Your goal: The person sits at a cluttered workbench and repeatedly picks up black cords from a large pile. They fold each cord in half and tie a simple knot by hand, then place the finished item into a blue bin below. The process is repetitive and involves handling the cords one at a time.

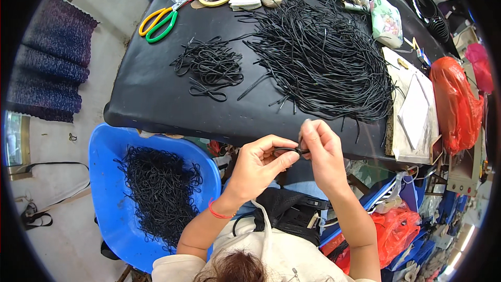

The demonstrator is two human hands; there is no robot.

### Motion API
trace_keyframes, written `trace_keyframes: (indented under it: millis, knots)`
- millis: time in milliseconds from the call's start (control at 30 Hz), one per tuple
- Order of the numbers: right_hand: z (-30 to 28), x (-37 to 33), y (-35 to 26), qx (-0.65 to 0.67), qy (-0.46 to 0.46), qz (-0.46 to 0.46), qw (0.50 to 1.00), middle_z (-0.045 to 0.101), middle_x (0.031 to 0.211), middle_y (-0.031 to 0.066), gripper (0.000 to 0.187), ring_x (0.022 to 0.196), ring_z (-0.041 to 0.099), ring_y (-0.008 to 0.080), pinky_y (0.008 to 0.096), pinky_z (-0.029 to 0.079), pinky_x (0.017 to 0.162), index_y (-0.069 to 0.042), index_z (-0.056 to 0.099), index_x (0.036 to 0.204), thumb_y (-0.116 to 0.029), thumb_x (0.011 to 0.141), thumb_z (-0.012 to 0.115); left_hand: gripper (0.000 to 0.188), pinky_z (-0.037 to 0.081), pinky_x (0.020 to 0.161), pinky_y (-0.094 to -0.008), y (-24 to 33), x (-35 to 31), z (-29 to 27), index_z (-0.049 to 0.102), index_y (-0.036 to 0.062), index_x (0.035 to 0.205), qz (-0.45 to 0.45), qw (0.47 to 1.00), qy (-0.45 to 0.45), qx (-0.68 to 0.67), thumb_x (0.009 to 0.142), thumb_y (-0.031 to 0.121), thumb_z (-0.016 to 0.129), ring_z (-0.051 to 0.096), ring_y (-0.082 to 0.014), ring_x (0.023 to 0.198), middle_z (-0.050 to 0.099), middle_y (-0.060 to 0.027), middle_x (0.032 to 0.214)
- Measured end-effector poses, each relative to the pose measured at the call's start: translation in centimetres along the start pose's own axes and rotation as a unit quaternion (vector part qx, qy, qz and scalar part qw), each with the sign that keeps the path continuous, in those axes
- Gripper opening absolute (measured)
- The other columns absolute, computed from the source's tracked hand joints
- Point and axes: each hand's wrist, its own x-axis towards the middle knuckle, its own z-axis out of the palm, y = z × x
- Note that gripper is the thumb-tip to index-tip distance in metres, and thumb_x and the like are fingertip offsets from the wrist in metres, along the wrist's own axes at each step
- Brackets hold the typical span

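- The left hand [253,166] and right hand [327,157] meet by the tabletop's [162,107] near edge, fingers of both pinching a black cord [285,149], seemingly to steady it in clear sight.
- Loose cords [329,57] lie heaped beyond, likely for easy reach.
- Looped cords [211,65] sit left of that heap, apparently kept separate.
- The basin [99,162], lower left, holds a cord tangle [156,193], its high sides probably containing it.
- Scissors [162,23] rest far left, perhaps out of the way.
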Motion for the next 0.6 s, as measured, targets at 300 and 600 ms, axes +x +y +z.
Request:
trace_keyframes:
  millis: [300, 600]
  knots:
    - [-0.5, -0.5, 0.3, -0.069, -0.03, -0.06, 0.995, 0.044, 0.06, -0.0073, 0.023, 0.055, 0.034, 0.0004, 0.0176, 0.027, 0.048, -0.004, 0.053, 0.071, -0.019, 0.087, 0.06, 0.016, 0.042, 0.058, -0.0176, 1.1, -0.2, -0.1, 0.061, -0.0001, 0.092, -0.084, 0.994, -0.046, 0.05, 0.084, 0.014, 0.063, 0.052, -0.0027, 0.066, 0.06, 0.0001, 0.076]
    - [0.0, -0.6, -0.1, -0.117, 0.011, -0.077, 0.99, 0.048, 0.062, -0.0047, 0.027, 0.056, 0.036, 0.0015, 0.0186, 0.031, 0.049, -0.003, 0.052, 0.071, -0.023, 0.089, 0.056, 0.015, 0.043, 0.059, -0.0176, -0.1, -0.5, 0.2, 0.059, -0.0003, 0.098, -0.005, 1.0, -0.012, -0.018, 0.085, 0.007, 0.059, 0.051, -0.0032, 0.068, 0.057, 0.0013, 0.079]
